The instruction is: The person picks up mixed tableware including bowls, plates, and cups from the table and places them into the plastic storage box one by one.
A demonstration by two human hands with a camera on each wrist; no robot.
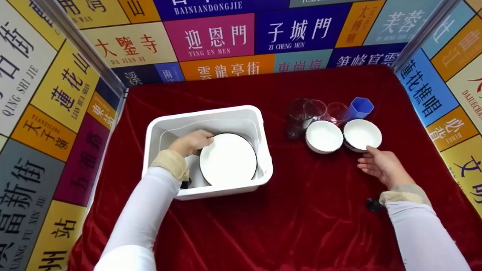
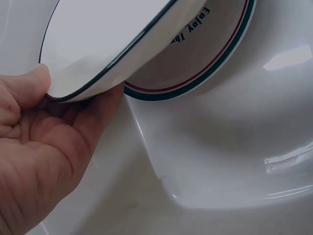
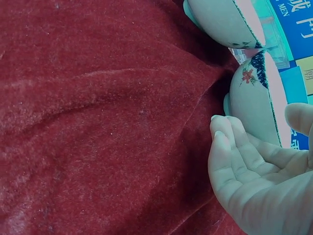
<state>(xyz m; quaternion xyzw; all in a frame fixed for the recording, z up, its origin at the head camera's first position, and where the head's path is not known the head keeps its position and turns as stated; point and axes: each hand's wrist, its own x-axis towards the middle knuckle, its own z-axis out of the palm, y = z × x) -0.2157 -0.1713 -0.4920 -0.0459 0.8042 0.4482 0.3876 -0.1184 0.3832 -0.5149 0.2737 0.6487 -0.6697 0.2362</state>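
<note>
In the head view my left hand [image 1: 194,142] reaches into a white plastic tub [image 1: 150,150] and pinches the edge of a white plate [image 1: 229,160] with a thin dark rim. The left wrist view shows the thumb on top and the fingers beneath the tilted plate. Under it lies another dish [image 2: 234,41] with a green and red rim and lettering. My right hand [image 1: 384,165] is at the near side of a white bowl [image 1: 362,134]. Its loosely curved fingers lie along the floral outer wall [image 3: 252,100], and the thumb stands over the rim.
A second white bowl [image 1: 324,136] stands beside the first. Behind them are a blue hexagonal cup [image 1: 361,107] and several clear glasses [image 1: 314,109]. Dark red velvet cloth [image 1: 286,226] covers the table. Printed panels [image 1: 211,37] rise at the back and sides.
</note>
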